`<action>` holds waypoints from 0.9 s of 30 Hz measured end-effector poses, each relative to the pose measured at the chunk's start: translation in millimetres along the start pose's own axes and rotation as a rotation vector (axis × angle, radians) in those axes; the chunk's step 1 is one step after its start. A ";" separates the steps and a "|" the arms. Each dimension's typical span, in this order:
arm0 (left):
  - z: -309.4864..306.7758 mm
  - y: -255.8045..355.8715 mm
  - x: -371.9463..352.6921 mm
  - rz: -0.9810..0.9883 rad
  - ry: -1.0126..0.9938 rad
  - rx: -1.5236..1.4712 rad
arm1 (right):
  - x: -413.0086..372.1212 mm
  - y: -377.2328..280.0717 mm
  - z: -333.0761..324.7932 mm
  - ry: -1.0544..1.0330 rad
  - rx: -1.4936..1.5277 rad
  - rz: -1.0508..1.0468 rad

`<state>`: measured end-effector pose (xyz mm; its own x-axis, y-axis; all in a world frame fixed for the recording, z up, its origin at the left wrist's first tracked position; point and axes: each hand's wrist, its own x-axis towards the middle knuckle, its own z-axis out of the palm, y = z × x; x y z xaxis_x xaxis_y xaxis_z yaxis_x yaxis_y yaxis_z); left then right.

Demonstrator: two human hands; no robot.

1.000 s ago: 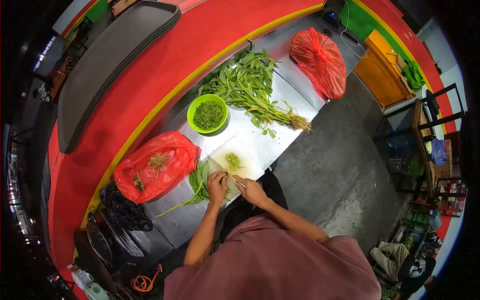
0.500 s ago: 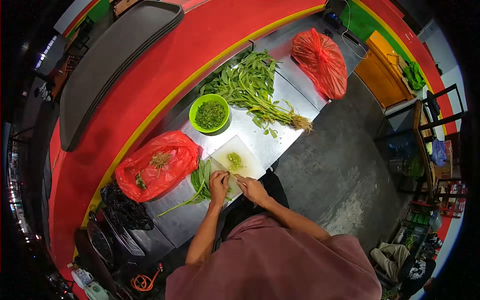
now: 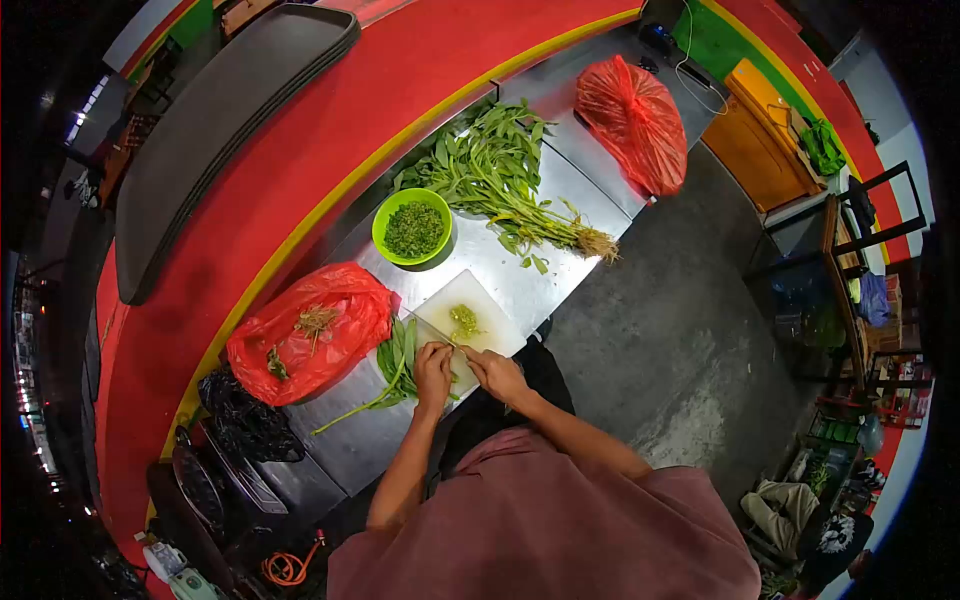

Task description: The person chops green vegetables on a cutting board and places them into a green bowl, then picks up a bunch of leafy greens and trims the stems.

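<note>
On the white cutting board point(image 3: 478, 287) lies a small heap of chopped pale-green stems point(image 3: 464, 322). My right hand point(image 3: 497, 376) is closed around the handle of a knife point(image 3: 434, 328), whose thin blade points up and left across the board. Close beside the blade, my left hand point(image 3: 433, 374) is closed with fingers bent on the board edge, seemingly pinching green stems that the fingers mostly hide. Leafy stalks point(image 3: 393, 368) lie left of that hand and partly under it, one long stem reaching toward the lower left.
A green bowl point(image 3: 378, 236) of chopped greens stands beyond the board. Behind it lies a rooted leafy bunch point(image 3: 490, 165) on the metal table point(image 3: 540, 285). An open red bag point(image 3: 345, 290) with root trimmings sits left, near a black bag point(image 3: 245, 415). A tied red bag point(image 3: 635, 125) stands far right.
The whole view has shifted slightly to the left. Both hands stay at the board with the knife between them, and the chopped heap looks much the same.
</note>
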<state>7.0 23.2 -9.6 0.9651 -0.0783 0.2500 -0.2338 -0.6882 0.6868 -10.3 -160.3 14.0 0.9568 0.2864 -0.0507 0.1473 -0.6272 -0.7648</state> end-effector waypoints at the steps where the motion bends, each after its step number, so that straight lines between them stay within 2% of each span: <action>1: 1.3 -2.2 -0.1 0.002 0.004 0.002 | 2.7 -2.1 -0.4 -0.013 -0.025 -0.006; 3: 1.3 -1.5 0.9 -0.053 0.018 -0.075 | 6.1 -2.2 -0.8 -0.023 -0.046 0.001; 9: -3.3 6.7 2.4 -0.051 0.012 -0.028 | -9.0 0.2 -16.5 -0.034 -0.117 0.036; 12: -2.3 9.1 2.4 -0.035 0.032 -0.043 | -15.2 -2.0 -28.5 -0.062 -0.008 0.138; 13: -2.6 9.9 3.4 -0.037 0.034 -0.045 | -16.8 1.6 -27.4 -0.064 -0.011 0.137; 15: -4.5 11.0 5.5 -0.029 0.016 -0.053 | -17.9 2.0 -27.6 0.011 0.166 0.078; 16: -5.2 11.8 6.8 -0.020 0.010 -0.049 | -19.8 0.7 -30.6 -0.046 0.195 0.149; 23: -2.1 13.0 10.6 -0.018 0.013 -0.040 | -31.3 -3.6 -25.9 0.022 0.225 0.117; 27: 1.1 8.2 8.4 -0.044 0.010 -0.041 | -34.4 -13.3 -35.0 -0.073 0.250 0.277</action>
<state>13.3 16.1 -2.6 0.9732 -0.0412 0.2263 -0.1964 -0.6610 0.7242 -36.4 -187.2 48.4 0.9300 0.1876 -0.3162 -0.1888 -0.4943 -0.8485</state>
